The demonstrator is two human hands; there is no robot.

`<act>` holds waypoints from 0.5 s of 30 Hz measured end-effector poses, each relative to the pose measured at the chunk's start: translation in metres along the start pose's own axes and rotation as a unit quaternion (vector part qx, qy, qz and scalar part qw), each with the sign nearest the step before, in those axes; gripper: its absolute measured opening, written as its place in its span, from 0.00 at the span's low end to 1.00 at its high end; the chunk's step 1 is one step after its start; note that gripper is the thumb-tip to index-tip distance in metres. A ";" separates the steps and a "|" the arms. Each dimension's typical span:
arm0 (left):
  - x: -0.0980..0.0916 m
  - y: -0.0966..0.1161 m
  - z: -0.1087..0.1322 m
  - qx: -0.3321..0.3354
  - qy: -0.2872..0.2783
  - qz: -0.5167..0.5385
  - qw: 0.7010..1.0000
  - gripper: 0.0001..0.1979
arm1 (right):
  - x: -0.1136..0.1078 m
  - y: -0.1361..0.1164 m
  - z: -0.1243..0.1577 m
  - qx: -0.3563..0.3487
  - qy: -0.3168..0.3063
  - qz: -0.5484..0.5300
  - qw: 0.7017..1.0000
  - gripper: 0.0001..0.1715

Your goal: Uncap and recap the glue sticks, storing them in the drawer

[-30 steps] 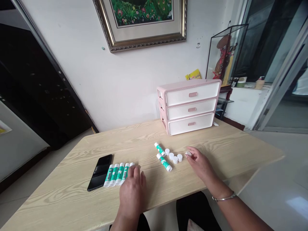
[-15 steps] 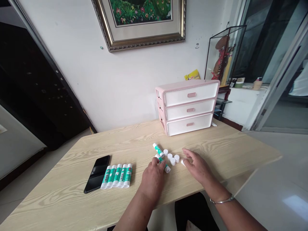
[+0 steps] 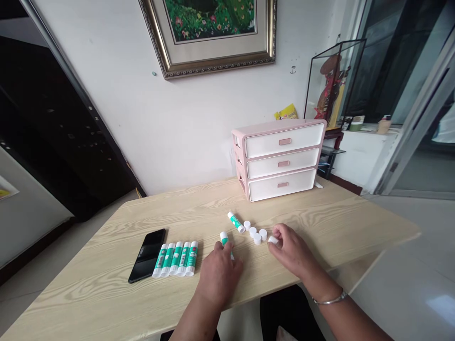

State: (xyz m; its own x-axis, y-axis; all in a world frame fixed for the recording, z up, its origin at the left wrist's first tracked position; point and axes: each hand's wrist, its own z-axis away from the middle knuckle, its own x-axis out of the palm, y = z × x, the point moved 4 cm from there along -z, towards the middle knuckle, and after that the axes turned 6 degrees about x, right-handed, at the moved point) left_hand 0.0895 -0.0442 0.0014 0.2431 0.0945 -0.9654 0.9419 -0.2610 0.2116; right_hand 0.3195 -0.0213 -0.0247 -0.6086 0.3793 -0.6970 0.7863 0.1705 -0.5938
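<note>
Left hand grips a glue stick, right hand pinches a white cap

Starting at the left, a black smartphone lies flat on the pale wood-grain table, with five green-labelled glue sticks packed side by side just beside it, a tidy row that keeps them from rolling. Moving right, the left hand is closed around its glue stick, fingers wrapped over the middle, the white end poking out above. Just beyond, a lone glue stick lies at a slant near four white caps huddled close together. Far right, the right hand's fingertips are shut on the white cap, holding it just beside that huddle.
</note>
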 end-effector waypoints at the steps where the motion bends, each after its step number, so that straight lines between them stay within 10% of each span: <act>1: 0.001 -0.001 0.000 -0.010 0.002 -0.009 1.000 0.15 | 0.002 -0.003 0.000 -0.013 -0.002 0.027 1.000 0.09; 9: -0.006 -0.020 0.006 -0.098 0.078 0.101 0.987 0.13 | 0.007 0.006 -0.004 0.000 0.008 -0.006 1.000 0.11; 15: 0.006 -0.055 0.011 -0.144 0.150 0.433 0.877 0.23 | 0.001 0.004 -0.003 0.001 -0.009 0.008 1.000 0.17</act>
State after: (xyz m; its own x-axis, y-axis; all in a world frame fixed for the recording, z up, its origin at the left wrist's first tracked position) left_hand 0.0363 -0.0402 -0.0180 0.9058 0.2407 -0.3486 0.3823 -0.1100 0.9175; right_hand 0.3229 -0.0178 -0.0266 -0.5980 0.3656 -0.7132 0.7956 0.1630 -0.5835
